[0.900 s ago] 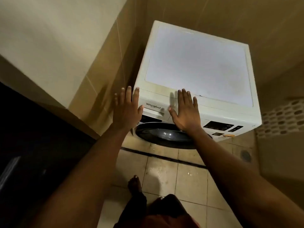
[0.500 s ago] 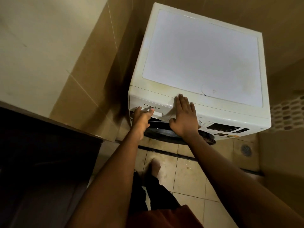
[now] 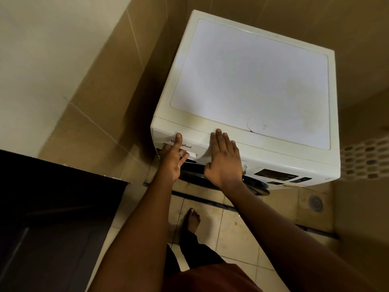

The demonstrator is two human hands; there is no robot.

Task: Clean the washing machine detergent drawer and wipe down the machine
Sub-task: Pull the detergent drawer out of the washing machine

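A white front-loading washing machine (image 3: 252, 81) stands in a tiled corner, seen from above. Its detergent drawer (image 3: 193, 147) sits flush in the top left of the front panel, under the brand logo. My left hand (image 3: 172, 159) rests on the drawer front, one finger straight across the logo and the others reaching toward the handle lip. My right hand (image 3: 223, 159) lies flat, fingers straight, on the front panel just right of the drawer, fingertips at the top edge. Stains and a round mark show on the machine's top near its front edge.
The dark control display (image 3: 277, 174) is on the right of the front panel, the round door (image 3: 193, 179) below my hands. A dark door (image 3: 52, 218) stands at the left. A floor drain (image 3: 315, 203) is at the right, my bare foot (image 3: 192, 220) on the tiles.
My left hand came off the wall side, dropped to the drawer front and now stretches one finger over the logo. My right hand stayed flat on the panel. The view moved closer.
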